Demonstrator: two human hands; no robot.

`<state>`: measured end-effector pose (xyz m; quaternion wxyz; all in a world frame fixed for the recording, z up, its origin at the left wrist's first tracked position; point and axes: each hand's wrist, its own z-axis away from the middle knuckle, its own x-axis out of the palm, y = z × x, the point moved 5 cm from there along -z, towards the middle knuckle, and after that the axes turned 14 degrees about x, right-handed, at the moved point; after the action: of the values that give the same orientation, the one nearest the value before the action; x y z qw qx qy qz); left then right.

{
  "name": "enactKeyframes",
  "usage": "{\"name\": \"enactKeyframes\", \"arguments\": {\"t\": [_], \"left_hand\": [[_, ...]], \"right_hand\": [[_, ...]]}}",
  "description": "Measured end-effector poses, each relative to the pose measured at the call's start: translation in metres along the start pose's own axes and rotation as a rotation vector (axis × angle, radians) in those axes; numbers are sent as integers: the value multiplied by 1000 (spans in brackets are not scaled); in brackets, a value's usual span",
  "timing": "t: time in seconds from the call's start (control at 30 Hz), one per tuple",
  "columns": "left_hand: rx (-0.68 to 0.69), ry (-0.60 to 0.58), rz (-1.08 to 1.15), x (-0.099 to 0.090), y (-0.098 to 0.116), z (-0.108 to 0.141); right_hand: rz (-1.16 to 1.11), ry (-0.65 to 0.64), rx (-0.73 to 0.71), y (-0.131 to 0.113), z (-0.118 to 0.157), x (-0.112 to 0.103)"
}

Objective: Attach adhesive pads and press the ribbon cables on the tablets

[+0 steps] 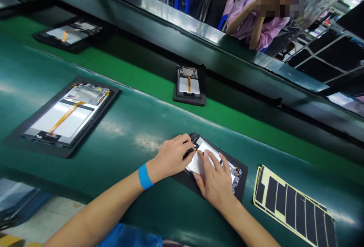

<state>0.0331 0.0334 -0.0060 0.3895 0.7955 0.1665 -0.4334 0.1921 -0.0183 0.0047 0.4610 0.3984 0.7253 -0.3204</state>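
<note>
Well left of the handled tablet [197, 163], a second tablet [68, 116] lies on a black mat with its circuit board, white panel and amber ribbon exposed. Farther back and left of the handled tablet, a third tablet [68, 32] rests on the bright green strip [236, 120] that runs along the far edge of the dark green worktop [127, 121].

The handled tablet itself lies on the worktop beneath both hands, its left end at the left hand's fingertips and its middle under the right hand's fingers. The left hand [172, 156], with a blue band [146, 176] at the wrist, has its fingers curled and its thumb and forefinger close together at that left end; something dark shows between them, but I cannot tell whether it is held or belongs to the tablet. The right hand [214, 178] is loosely spread, its fingers laid over the white panel and its fingertips near the left hand's.

The handled tablet lies slantwise on its own black mat [243, 186], innards up: white panel in the middle, circuit board at the right end, much of it covered by the hands. Straight beyond it, a fourth tablet [190, 82] lies on the green strip. Just right of its mat is a pale yellow sheet [295, 207] bearing black strips. Beyond it to the right sits a person in pink [267, 38].
</note>
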Motion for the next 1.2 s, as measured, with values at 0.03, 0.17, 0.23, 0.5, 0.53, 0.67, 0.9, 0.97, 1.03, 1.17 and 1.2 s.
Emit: {"name": "enactKeyframes", "arguments": {"t": [0.03,0.17,0.23,0.5,0.53,0.67,0.9,0.97,1.03,1.17,1.2], "left_hand": [[-21,-19,-26,2,2,-3],[-28,-94,-162,6,10,-13],[-20,-127,-212,8,12,-16],[25,-105,-170,0,4,-12],[56,-76,-146,-3,3,-9],[224,-39,-118,-11,6,8],[302,-128,-237,-2,13,21],[301,-127,-233,0,14,21],[296,-125,-222,1,13,21],[290,-121,-212,3,13,22],[291,-118,-210,3,13,23]], "right_hand": [[-3,1,2,0,1,0],[-9,2,-1,1,3,2],[-10,1,-2,1,4,2],[-16,-11,-29,-1,2,1],[-16,-15,-31,-1,1,1],[-14,-19,-27,-1,0,-1],[-12,-32,-34,-1,2,0],[-5,-44,-29,-1,3,1],[2,-61,-30,0,3,1],[5,-82,-60,0,3,1],[2,-79,-65,0,3,1]]}}
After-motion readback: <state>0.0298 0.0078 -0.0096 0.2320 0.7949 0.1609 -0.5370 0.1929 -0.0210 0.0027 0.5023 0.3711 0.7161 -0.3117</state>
